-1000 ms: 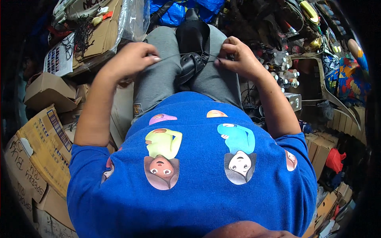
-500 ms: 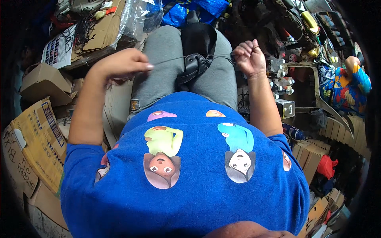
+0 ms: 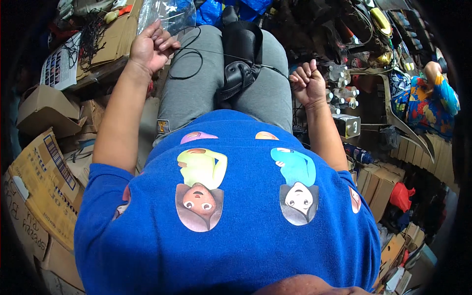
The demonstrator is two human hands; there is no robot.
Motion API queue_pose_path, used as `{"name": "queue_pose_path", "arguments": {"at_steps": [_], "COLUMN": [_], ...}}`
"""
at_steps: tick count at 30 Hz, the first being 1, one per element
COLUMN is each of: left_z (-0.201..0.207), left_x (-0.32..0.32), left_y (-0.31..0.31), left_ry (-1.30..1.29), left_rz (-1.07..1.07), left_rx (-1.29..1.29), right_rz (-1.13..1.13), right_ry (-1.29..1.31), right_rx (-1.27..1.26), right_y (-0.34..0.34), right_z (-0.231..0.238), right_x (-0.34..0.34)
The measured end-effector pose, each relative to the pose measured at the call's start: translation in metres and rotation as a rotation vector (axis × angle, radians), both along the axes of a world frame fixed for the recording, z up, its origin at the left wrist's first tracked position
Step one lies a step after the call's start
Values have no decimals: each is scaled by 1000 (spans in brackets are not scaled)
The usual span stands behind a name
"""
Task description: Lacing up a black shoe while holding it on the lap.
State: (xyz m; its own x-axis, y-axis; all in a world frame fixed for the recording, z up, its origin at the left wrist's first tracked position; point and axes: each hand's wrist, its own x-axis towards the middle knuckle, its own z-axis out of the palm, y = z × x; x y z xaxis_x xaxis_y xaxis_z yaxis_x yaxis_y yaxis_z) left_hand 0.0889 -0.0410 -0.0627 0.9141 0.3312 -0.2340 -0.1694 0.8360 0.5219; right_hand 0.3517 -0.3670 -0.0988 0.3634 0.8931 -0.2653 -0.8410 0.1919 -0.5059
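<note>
Between my grey-trousered thighs sits a black leather shoe-like piece (image 3: 235, 75) with eyelets, below a taller black leather part (image 3: 242, 42). A thin black thread (image 3: 216, 51) runs from it up to my left hand (image 3: 153, 49), which is raised at the left with its fingers curled on the thread. Loose loops of the thread hang over my left thigh beside that hand. On the other side, my right hand (image 3: 309, 84) is closed beside my right thigh. A stretch of thread (image 3: 275, 70) leads from the leather piece to its fingers.
Cardboard boxes (image 3: 46, 112) and flattened cardboard (image 3: 46, 182) crowd the left. Tangled black cords (image 3: 92, 42) lie at the upper left. Small bottles (image 3: 346, 92) and a metal tin (image 3: 348, 126) stand right of my right hand. Another person's arm (image 3: 432, 73) shows at the far right.
My left hand has moved up and outward, turning palm up, and loops of thread now show beside it. My right hand has shifted slightly down, still closed.
</note>
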Motion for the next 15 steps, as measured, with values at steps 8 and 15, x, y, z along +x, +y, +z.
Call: {"name": "queue_pose_path", "arguments": {"at_steps": [8, 15], "left_z": [41, 54], "left_x": [-61, 32], "left_y": [1, -147], "left_ry": [775, 334], "left_rz": [356, -135], "left_rx": [1518, 2156], "right_rz": [338, 496], "right_ry": [-1047, -1590], "right_rx": [-919, -377], "right_y": [-90, 82], "right_z": [-5, 85], "right_x": [61, -3]}}
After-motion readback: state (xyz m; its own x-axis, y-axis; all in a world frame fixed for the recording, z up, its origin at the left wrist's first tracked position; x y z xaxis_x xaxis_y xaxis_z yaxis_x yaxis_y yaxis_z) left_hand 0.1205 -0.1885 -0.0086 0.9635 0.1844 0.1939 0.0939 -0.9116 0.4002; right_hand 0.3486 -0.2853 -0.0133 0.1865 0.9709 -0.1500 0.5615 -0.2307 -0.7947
